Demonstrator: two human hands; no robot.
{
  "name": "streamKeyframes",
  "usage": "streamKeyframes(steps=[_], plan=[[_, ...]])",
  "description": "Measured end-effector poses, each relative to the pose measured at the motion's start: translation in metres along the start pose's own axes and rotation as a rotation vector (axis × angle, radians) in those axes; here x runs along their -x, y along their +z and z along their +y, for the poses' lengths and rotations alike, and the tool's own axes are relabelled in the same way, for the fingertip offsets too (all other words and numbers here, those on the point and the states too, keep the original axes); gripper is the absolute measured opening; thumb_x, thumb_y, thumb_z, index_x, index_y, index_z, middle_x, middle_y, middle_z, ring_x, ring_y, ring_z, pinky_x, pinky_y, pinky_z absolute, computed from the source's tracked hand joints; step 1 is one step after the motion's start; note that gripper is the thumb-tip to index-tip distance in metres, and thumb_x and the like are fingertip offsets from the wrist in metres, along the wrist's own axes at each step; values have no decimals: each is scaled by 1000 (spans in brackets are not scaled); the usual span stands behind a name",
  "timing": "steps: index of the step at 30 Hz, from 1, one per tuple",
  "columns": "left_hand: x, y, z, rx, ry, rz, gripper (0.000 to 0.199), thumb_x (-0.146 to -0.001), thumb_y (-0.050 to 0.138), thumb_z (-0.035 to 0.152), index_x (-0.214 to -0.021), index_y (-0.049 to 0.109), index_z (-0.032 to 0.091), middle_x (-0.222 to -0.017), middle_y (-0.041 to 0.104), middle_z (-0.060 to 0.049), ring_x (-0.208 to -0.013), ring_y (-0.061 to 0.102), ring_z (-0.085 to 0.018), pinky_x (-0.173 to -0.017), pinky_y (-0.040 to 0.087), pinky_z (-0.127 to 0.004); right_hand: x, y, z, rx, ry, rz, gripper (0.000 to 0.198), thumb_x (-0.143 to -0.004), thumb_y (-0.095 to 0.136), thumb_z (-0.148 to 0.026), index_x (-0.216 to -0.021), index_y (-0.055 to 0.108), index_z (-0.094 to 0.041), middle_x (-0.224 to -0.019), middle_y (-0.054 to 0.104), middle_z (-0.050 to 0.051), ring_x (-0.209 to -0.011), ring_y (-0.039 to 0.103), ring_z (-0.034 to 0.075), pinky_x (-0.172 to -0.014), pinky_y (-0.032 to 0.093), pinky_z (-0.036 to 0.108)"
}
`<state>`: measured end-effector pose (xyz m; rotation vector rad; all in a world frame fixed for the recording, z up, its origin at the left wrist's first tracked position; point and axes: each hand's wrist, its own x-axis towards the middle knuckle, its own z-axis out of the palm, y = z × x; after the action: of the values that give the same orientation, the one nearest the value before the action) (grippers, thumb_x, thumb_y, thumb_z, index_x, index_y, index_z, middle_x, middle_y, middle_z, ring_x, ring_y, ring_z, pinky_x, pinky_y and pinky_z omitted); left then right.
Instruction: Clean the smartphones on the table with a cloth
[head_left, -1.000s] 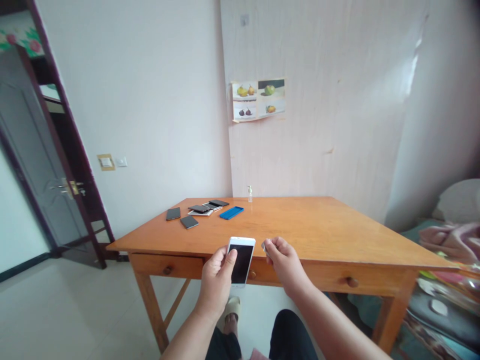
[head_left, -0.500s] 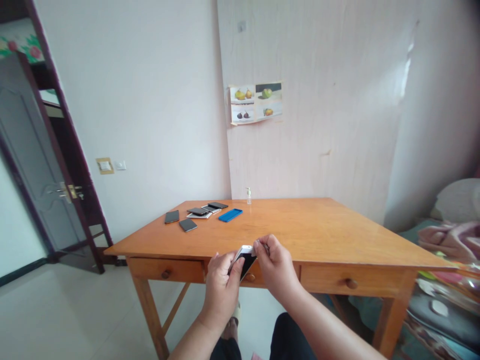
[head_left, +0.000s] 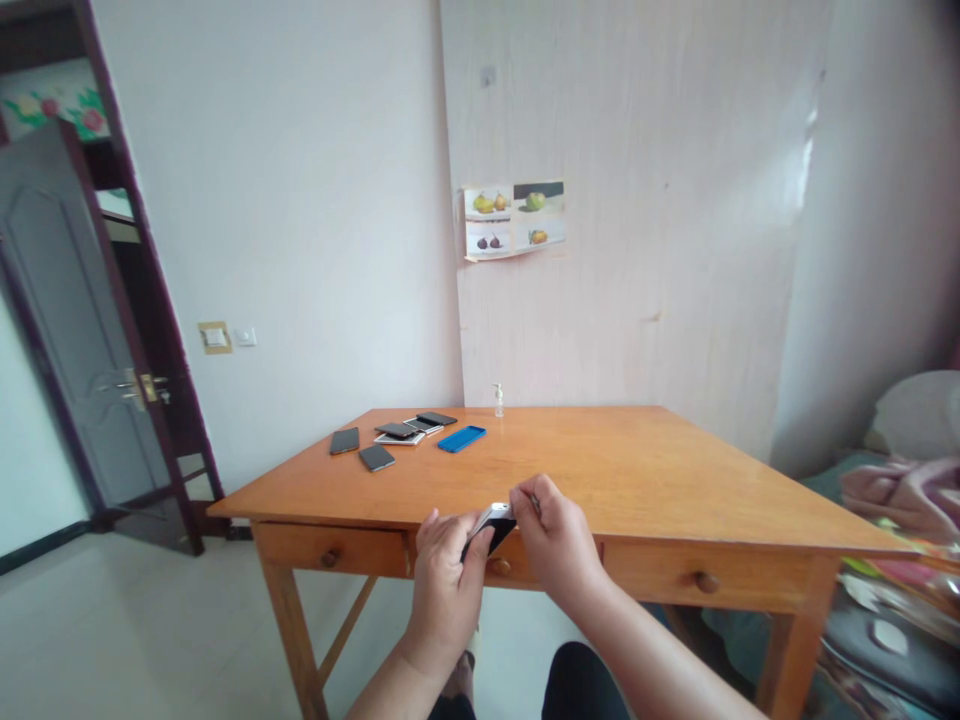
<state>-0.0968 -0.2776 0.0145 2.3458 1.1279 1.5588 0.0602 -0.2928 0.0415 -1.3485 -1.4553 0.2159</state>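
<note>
A wooden table (head_left: 600,480) carries a blue case (head_left: 462,439). Near its front edge, the left hand (head_left: 448,580) grips a tilted white phone (head_left: 499,524); the right hand (head_left: 556,540), fingertips pressed together, meets the phone's top end, anything pinched there too small to tell.

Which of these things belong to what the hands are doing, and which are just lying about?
Seemingly in the job:
- phone, held in the left hand
- whatever the right hand may be pinching at the phone's top end; the fingers hide it

Apparently just lying about, on the table:
- blue case
- dark slabs
- pump bottle
</note>
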Motion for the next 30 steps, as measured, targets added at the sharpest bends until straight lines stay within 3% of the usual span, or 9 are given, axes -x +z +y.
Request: streamKeyframes(steps=[4,7,11,16,21,27,30], plan=[[1,0,4,63,-32,-42,19,-97,51,32,-105,67,28,-97,72,-3,-94,64,-22,-110,26,-48,7,1,-15,-19,-55,-37,23,-96,44,-45,-88,55,-26,-68,64,-2,-62,57,16,-59,34,27],[1,-2,3,182,-150,-2,21,-94,55,38,-103,69,26,-102,72,-6,-96,63,-25,-104,35,-43,1,0,-4,-43,-27,-11,26,-95,46,-46,-82,54,-25,-65,61,-2,-60,54,16,-59,35,27],[-2,0,-2,540,-411,-12,34,-92,58,47,-113,68,22,-108,72,-8,-96,64,-25,-90,47,-34,-7,1,20,-131,41,16,31,-92,50,-48,-74,54,-23,-63,56,-2,-60,50,16,-58,35,27],[-5,6,-1,877,-544,4,38,-87,67,45,-117,68,21,-111,72,-6,-104,63,-24,-97,44,-32,-8,6,14,-406,59,49,34,-91,52,-52,-77,55,-22,-61,49,-3,-58,44,14,-55,36,26],[-7,9,4,1024,-610,43,36,-82,73,42,-111,70,19,-106,73,-6,-102,64,-23,-95,45,-32,-3,14,-2,-476,45,29,33,-92,53,-52,-79,53,-22,-66,55,-2,-61,48,14,-59,39,26],[-16,3,-4,1149,-739,191,34,-72,82,41,-89,71,15,-88,75,-6,-88,68,-22,-83,50,-32,37,31,12,-371,35,-97,30,-94,52,-47,-80,56,-21,-66,58,-1,-61,51,14,-59,38,27],[-18,-1,-5,1198,-765,181,32,-72,82,41,-84,70,14,-84,75,-6,-86,69,-23,-83,51,-34,43,31,16,-351,44,-146,30,-94,52,-47,-81,56,-21,-63,55,-2,-58,48,14,-55,36,26]])
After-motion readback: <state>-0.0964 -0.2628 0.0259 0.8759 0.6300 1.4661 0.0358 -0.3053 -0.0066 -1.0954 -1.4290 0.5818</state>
